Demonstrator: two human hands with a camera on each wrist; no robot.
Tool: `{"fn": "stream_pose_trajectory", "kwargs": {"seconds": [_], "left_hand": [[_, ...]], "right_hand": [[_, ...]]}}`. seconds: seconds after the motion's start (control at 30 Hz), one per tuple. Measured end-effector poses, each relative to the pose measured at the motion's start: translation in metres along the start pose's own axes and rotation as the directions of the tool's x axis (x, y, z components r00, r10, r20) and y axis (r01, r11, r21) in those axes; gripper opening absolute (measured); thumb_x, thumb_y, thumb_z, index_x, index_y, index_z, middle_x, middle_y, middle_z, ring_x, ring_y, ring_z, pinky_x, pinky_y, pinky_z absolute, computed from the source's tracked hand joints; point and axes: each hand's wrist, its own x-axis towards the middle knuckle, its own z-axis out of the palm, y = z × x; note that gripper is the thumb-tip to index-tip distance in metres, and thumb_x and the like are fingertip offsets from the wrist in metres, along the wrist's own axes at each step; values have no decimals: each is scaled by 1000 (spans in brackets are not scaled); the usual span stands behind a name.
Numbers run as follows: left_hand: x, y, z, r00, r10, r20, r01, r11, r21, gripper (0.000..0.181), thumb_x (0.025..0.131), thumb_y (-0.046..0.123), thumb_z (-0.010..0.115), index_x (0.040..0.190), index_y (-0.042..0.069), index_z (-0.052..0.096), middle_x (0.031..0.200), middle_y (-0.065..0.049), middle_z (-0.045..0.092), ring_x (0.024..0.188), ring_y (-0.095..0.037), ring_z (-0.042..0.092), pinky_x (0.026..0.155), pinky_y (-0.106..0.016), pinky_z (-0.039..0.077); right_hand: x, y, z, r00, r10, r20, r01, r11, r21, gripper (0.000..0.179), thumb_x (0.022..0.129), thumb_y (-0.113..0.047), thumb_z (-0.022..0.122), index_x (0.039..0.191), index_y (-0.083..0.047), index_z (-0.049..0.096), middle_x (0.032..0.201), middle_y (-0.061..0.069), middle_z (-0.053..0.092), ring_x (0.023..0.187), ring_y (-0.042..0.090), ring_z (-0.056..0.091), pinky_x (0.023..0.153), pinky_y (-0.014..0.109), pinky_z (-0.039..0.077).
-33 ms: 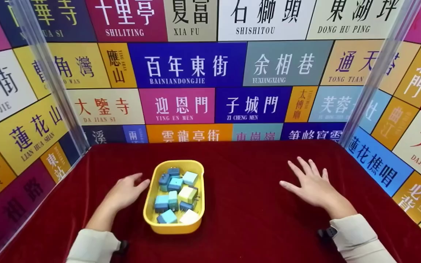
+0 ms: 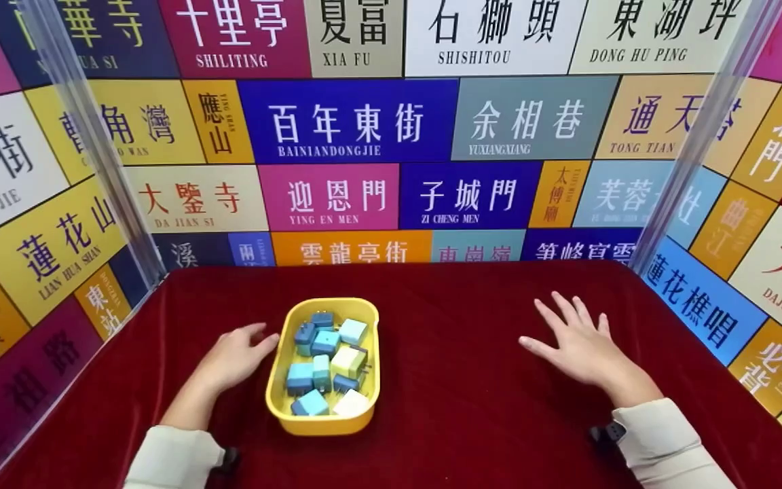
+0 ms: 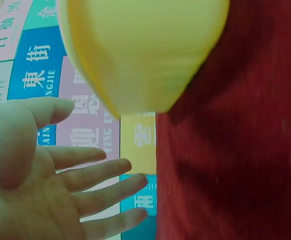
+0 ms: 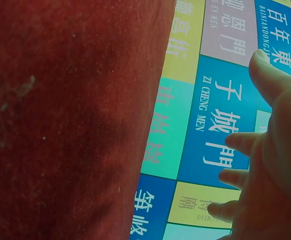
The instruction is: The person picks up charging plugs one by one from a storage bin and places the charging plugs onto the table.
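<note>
A yellow oblong tub [image 2: 323,426] stands on the dark red cloth, left of the middle in the head view. Inside it lie several small plug-like blocks with metal prongs, among them a light blue one [image 2: 353,331], a pale yellow one [image 2: 348,360] and a white one [image 2: 351,403]. Beside the tub's left side is my left hand [image 2: 236,356], thumb near the rim; the left wrist view shows its fingers spread loosely, nothing held. My right hand [image 2: 580,350] is well to the right of the tub, fingers spread and palm down, holding nothing.
Red cloth [image 2: 459,380] covers the table, reaching back to a wall of coloured panels [image 2: 347,122] with Chinese lettering. Clear upright posts stand at the back left [image 2: 102,136] and back right [image 2: 693,136] corners. Each wrist wears a black device under a pale sleeve.
</note>
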Motion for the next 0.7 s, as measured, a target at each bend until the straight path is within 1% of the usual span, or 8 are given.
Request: {"fn": "stream_pose_trajectory", "kwargs": {"seconds": [0.07, 0.13, 0.23, 0.3, 0.4, 0.5, 0.7], "left_hand": [[0, 3, 5, 1000, -15, 8, 16, 997, -76, 65, 109, 36, 56, 153, -11, 47, 145, -31, 59, 127, -43, 63, 111, -59, 50], [0, 6, 10, 999, -42, 29, 47, 985, -165, 63, 108, 33, 57, 152, -12, 48, 141, -30, 62, 115, -37, 69, 100, -53, 59], [-1, 8, 17, 993, -84, 79, 104, 952, -288, 61, 108, 31, 58, 152, -10, 48, 134, -26, 66, 99, -28, 72, 81, -45, 65], [-1, 8, 20, 988, -103, 112, 135, 930, -341, 60, 108, 32, 58, 152, -8, 48, 130, -25, 67, 94, -26, 73, 73, -44, 66], [0, 7, 24, 985, -111, 135, 154, 916, -369, 59, 109, 31, 57, 152, -8, 48, 126, -23, 69, 91, -27, 75, 69, -45, 66], [1, 6, 26, 984, -117, 136, 160, 915, -371, 56, 108, 28, 56, 150, -8, 50, 121, -21, 70, 89, -28, 75, 68, -46, 66], [2, 4, 32, 983, -138, 124, 175, 910, -375, 48, 104, 17, 54, 143, -10, 54, 110, -19, 71, 82, -29, 75, 65, -45, 66]], "right_hand": [[0, 0, 1, 1000, -1, 1, 1, 1000, 5, 93, 101, -72, 50, 169, -11, 29, 174, 25, 12, 157, 58, 3, 114, 87, -3], [-1, -1, 1, 1000, -1, 1, 1, 1000, 5, 93, 101, -72, 50, 169, -11, 30, 174, 25, 12, 157, 58, 3, 115, 86, -2], [-1, -1, 2, 1000, -4, 1, 4, 1000, 2, 93, 101, -72, 51, 168, -11, 30, 174, 25, 13, 157, 58, 4, 114, 87, -2], [-1, -2, 3, 1000, -7, 2, 7, 1000, -1, 93, 101, -72, 51, 168, -11, 30, 174, 25, 13, 157, 58, 4, 114, 87, -1], [-1, -2, 2, 1000, -10, -1, 10, 1000, 0, 93, 101, -71, 51, 168, -11, 31, 174, 25, 14, 157, 58, 4, 114, 87, -1], [0, -2, 2, 1000, -11, -5, 11, 1000, -1, 93, 101, -71, 52, 168, -11, 31, 174, 25, 14, 157, 59, 4, 114, 87, -1], [0, -1, 3, 1000, -11, -6, 11, 1000, -10, 93, 101, -71, 51, 168, -10, 31, 174, 25, 14, 157, 58, 4, 114, 87, 0]]}}
